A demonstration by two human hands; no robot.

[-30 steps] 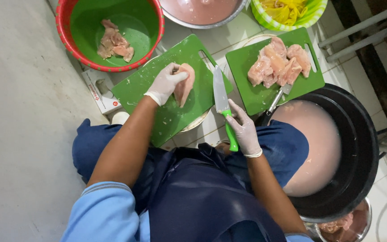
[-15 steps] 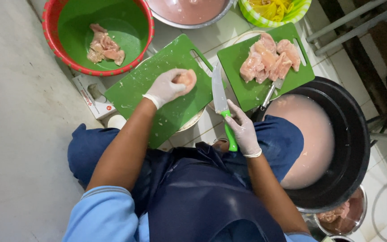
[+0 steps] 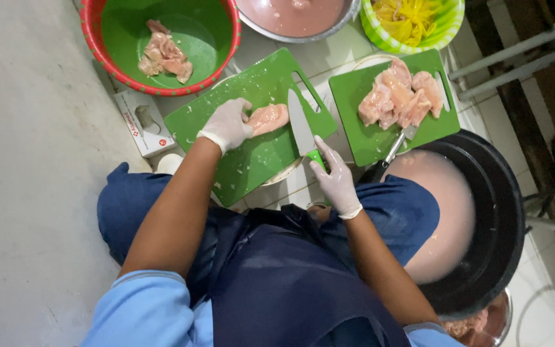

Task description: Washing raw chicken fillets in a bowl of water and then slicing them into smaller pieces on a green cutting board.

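On the green cutting board (image 3: 252,157), my left hand (image 3: 227,124) pins a chicken piece (image 3: 267,118); my right hand (image 3: 336,180) grips the knife (image 3: 302,128). Cut pieces lie in the red bowl (image 3: 91,32); a pile (image 3: 398,97) awaits.

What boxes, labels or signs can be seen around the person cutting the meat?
Small cardboard box: lies flat on the floor just left of the near green cutting board, below the red basin; rectangular, white, with a picture panel and small red marks.
No other labels, signs or screens show.
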